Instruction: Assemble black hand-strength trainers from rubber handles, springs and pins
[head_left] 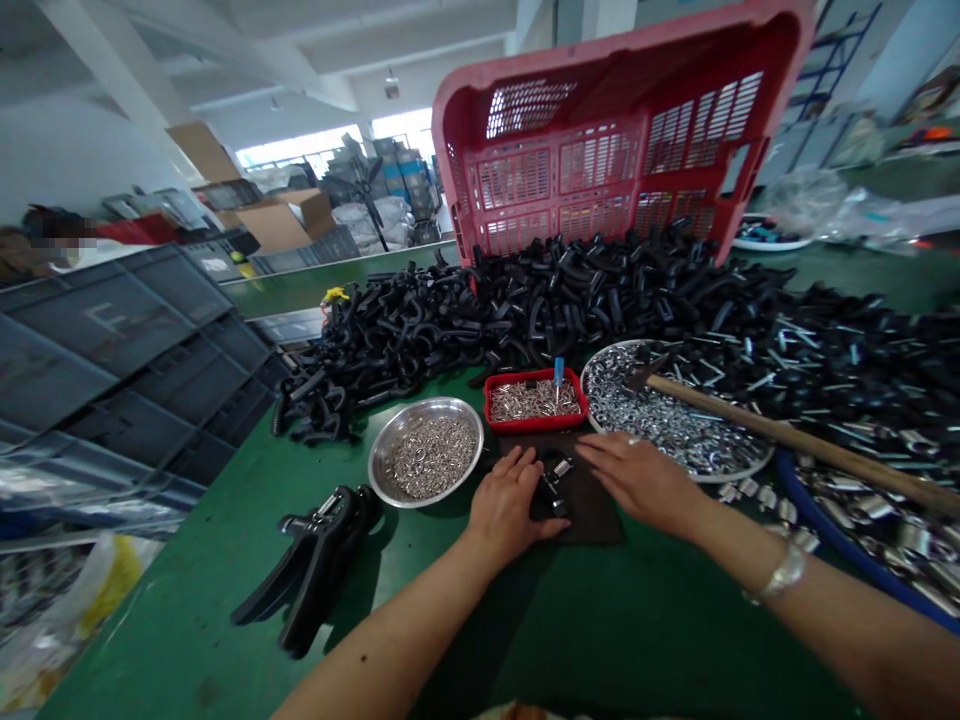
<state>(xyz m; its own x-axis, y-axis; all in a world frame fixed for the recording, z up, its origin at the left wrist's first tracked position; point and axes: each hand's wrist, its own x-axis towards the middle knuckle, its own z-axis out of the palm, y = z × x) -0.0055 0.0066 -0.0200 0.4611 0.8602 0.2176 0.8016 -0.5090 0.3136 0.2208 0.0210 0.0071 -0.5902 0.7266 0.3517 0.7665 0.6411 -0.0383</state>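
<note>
My left hand [506,508] is curled over a black curved handle part [551,490], its thumb and fingers on either side. The part lies on a dark flat mat [592,515], and much of it is hidden under the hand. A small metal spring [562,467] shows at the part's far end. My right hand [645,483] rests at the mat's right side, fingers stretched toward the spring, apparently holding nothing. Just beyond the mat sits a red tray [491,415] of small metal pins, with a blue-handled tool [559,372] standing in it.
A metal bowl [381,492] of small metal pieces stands left of the mat. Farther left lies a hand gripper [315,560]. A wooden-handled hammer [780,430] crosses a plate of metal parts at right. Black handles [525,300] pile up before a red crate [555,165].
</note>
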